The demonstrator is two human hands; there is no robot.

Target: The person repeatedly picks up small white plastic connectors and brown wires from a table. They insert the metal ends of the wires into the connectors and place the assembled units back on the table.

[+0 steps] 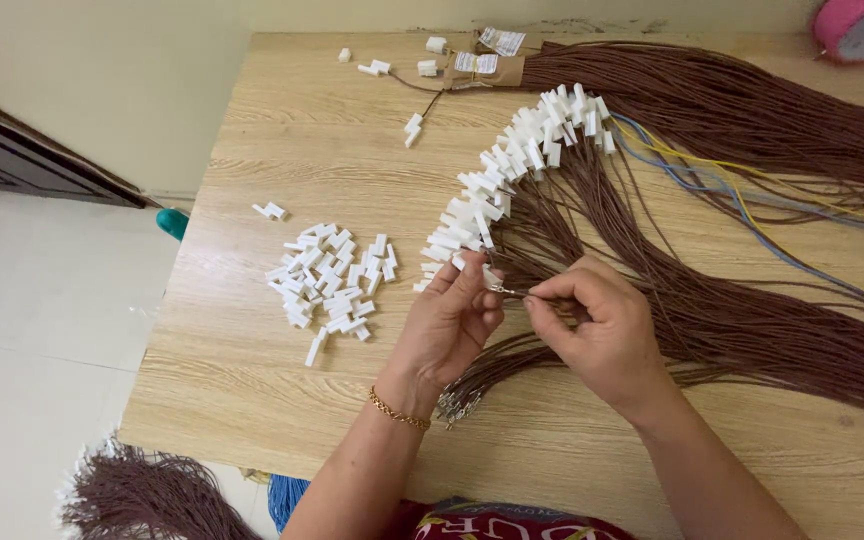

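Note:
My left hand (449, 322) pinches a small white plastic connector (489, 275) between thumb and fingers. My right hand (600, 325) holds a brown wire by its metal terminal tip (505, 291), which points at that connector. Both hands hover over a bundle of brown wires (752, 330) lying across the wooden table (252, 380). A curved row of brown wires fitted with white connectors (512, 165) lies just beyond my hands. A loose pile of white connectors (332, 278) sits left of my left hand. Bare metal wire ends (457, 405) show below my left wrist.
More brown wires (732, 100) fan out at the back right, with a few blue and yellow wires (712, 180) among them. A pink tape roll (860, 25) sits at the far right corner. Stray connectors (412, 128) lie at the back. Another brown wire bundle (142, 495) hangs below the table's left front edge.

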